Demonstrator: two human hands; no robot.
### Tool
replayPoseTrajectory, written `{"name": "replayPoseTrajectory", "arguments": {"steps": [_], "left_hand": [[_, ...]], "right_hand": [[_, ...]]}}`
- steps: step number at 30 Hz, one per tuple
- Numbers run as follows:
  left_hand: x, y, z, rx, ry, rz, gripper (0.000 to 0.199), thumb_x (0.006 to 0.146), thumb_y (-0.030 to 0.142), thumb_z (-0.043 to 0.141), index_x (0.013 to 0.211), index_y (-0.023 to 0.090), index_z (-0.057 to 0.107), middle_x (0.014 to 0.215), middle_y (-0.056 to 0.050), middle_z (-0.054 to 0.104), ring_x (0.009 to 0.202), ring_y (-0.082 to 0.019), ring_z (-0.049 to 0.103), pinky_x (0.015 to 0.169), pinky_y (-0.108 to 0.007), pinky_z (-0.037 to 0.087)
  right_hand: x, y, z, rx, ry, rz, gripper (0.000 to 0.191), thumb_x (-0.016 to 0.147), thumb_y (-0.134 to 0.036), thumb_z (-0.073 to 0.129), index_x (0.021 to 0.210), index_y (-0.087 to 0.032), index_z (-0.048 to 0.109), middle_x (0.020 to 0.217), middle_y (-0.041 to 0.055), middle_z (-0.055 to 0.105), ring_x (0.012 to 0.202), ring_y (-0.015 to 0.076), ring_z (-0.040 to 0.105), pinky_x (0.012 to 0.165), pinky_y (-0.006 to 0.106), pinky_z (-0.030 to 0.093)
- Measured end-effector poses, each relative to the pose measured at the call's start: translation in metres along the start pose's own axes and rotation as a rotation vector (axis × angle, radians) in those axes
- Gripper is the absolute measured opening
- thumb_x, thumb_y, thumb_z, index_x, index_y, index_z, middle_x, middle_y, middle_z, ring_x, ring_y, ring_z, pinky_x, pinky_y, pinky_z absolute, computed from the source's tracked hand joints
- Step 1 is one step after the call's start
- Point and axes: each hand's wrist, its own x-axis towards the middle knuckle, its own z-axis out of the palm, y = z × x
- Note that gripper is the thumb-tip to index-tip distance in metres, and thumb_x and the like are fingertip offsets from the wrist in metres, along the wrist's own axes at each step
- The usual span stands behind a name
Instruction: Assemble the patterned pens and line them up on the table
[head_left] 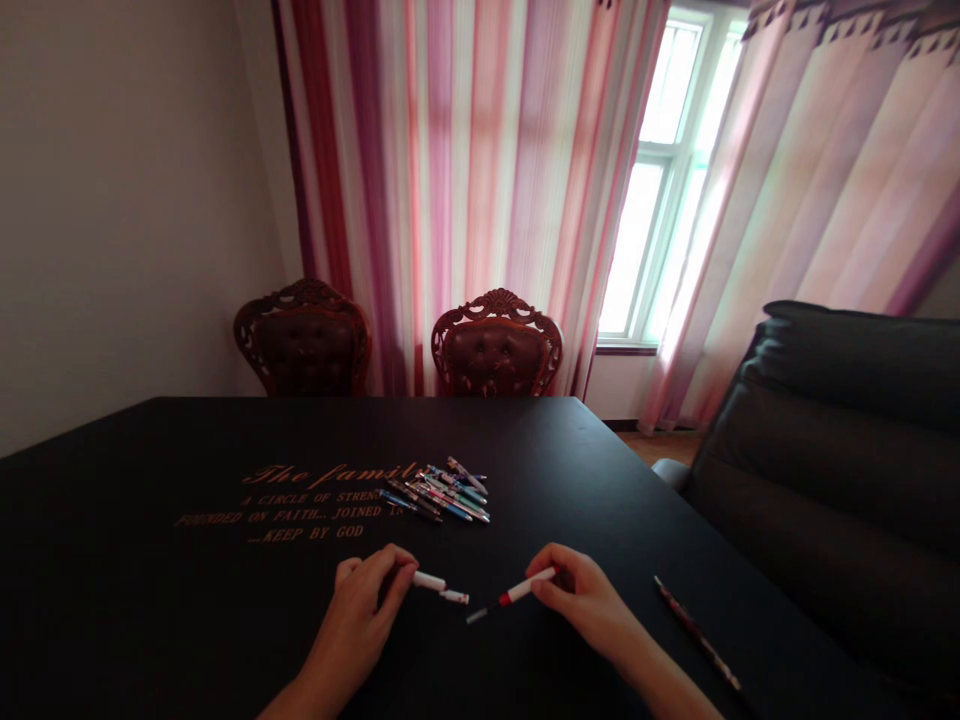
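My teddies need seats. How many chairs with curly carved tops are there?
2: the left chair and the right chair, side by side beyond the table. More could be hidden.

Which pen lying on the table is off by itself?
The dark patterned pen, to the right of the right hand; the other loose pens lie piled farther off.

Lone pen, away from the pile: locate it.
In the head view, the lone pen lies on the right side of the black table, between the right hand and the dark armchair.
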Motion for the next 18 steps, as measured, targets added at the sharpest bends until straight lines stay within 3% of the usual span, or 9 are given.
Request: {"name": "replayPoseTrajectory", "arguments": {"steps": [9,18], "left_hand": [[0.005,-0.005,-0.003,0.042,0.006,-0.045,0.027,0.092,0.046,0.045,0.087,0.027,0.063,0.081,0.003,0.069,0.078,-0.021,0.061,0.083,-0.035,0.037],[0.004,-0.008,-0.003,0.222,-0.054,-0.029,0.023,0.092,0.039,0.044,0.085,0.025,0.061,0.074,0.003,0.066,0.072,-0.019,0.061,0.08,-0.036,0.032]], "right_hand": [[-0.001,-0.004,-0.001,0.111,-0.052,-0.014,0.018,0.075,-0.033,0.069,0.084,-0.018,0.066,0.07,-0.002,0.057,0.062,0.0126,0.048,0.056,0.023,0.034],[-0.008,-0.016,0.001,0.077,0.017,-0.069,0.023,0.08,-0.039,0.066,0.088,-0.017,0.068,0.074,0.0002,0.06,0.07,0.0158,0.053,0.063,0.025,0.039]]}}
